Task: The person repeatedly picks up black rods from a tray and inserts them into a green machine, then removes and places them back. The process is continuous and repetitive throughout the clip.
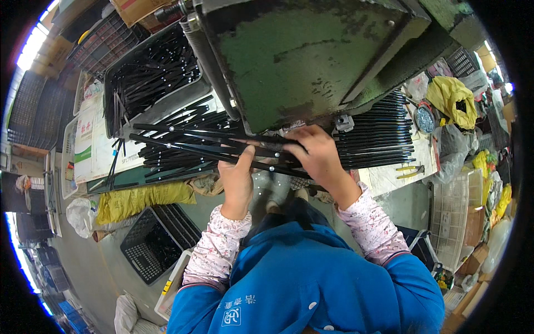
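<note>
Where the green machine housing (311,55) overhangs the tabletop (389,177), both hands are positioned at its lower edge over a set of black metal rods. The left hand (237,178) is closed on a long black rod (194,149) that extends leftward from the grip; the thumb is laid over the top of the rod. The right hand (318,153) is pressed palm-down on the same bundle just beside the left hand, with the fingers curled over the rods toward the housing; whether a rod is clamped under that grip cannot be told. The held rod is located directly below the housing edge, above a loose stack of rods (178,150) spread across the left part of the tabletop. A second, neatly aligned stack of rods (378,139) is laid to the right of the right hand. More rods are contained in a dark tray (150,72) at the upper left. A yellow sack (142,199) is seen below the tabletop edge, and a black plastic crate (153,242) is placed on the floor near it. A yellow bag (453,100) is found at the far right.
</note>
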`<action>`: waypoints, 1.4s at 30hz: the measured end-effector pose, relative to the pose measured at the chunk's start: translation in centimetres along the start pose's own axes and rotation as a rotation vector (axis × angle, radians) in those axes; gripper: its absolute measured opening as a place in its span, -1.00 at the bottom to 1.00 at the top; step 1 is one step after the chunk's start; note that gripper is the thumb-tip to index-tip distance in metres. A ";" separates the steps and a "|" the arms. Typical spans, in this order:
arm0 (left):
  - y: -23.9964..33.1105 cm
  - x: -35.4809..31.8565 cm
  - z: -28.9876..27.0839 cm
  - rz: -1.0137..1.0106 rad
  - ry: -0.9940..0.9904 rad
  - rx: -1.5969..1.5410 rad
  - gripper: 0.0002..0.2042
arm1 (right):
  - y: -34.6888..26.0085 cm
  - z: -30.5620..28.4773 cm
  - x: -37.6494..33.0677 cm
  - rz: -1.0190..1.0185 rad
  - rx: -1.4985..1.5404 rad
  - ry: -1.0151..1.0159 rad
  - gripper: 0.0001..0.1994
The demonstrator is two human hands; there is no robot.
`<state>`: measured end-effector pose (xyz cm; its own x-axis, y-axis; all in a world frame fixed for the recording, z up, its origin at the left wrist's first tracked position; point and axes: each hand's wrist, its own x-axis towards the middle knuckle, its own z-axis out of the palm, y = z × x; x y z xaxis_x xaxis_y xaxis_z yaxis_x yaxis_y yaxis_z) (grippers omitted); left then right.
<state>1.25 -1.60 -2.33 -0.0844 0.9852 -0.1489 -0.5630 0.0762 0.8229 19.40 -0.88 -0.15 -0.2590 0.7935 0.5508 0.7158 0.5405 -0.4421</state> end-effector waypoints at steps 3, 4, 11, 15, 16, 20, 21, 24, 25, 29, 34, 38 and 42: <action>0.2 0.1 0.2 0.015 -0.016 0.002 -0.84 | 0.4 -0.6 0.8 -0.071 -0.083 0.015 -0.86; 0.1 0.3 0.0 0.012 -0.019 0.011 -0.84 | 0.4 -0.4 0.9 -0.047 -0.085 0.009 -0.86; 0.7 2.1 0.1 -0.272 0.041 -0.101 -0.89 | 2.2 0.8 1.0 0.107 -0.036 -0.190 -0.83; 0.9 1.3 1.9 -0.239 0.118 0.041 -0.85 | 8.3 -1.1 3.2 0.354 0.375 -0.887 -0.64; 0.3 1.4 1.6 -0.211 0.110 0.083 -0.83 | 10.8 1.0 2.3 0.379 0.324 -0.785 -0.65; -1.4 1.5 1.7 -0.167 0.114 0.133 -0.71 | 17.2 10.2 -1.6 0.071 -0.510 -0.335 -0.68; -1.3 1.5 1.8 -0.156 0.122 0.135 -0.73 | 17.9 12.1 -2.5 0.030 -0.642 -0.236 -0.69; -1.5 1.7 1.2 -0.120 0.112 0.040 -0.79 | 17.5 14.6 -3.1 0.257 -0.364 -0.179 -0.67; -1.9 1.9 0.4 -0.099 0.086 0.072 -0.79 | 18.2 14.4 -3.4 0.265 -0.222 -0.168 -0.66; -0.2 1.2 -0.5 -0.115 0.083 0.074 -0.76 | 19.8 14.3 -3.9 0.145 -0.413 -0.155 -0.64; 0.2 4.4 -11.3 -0.042 0.481 0.288 -0.67 | 18.7 14.2 -3.0 0.134 -0.470 -0.147 -0.61; 0.6 12.3 -19.5 -0.101 0.488 0.202 -0.55 | 21.1 14.7 -5.3 0.112 -0.569 -0.246 -0.66; 2.3 16.0 -22.4 -0.284 0.432 0.276 -0.54 | 18.0 13.2 -3.2 0.250 -0.291 -0.199 -0.77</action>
<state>-19.87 10.93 -15.08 -0.3214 0.7732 -0.5467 -0.3824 0.4221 0.8219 24.50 10.03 -19.20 -0.1542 0.9437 0.2925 0.9180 0.2463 -0.3108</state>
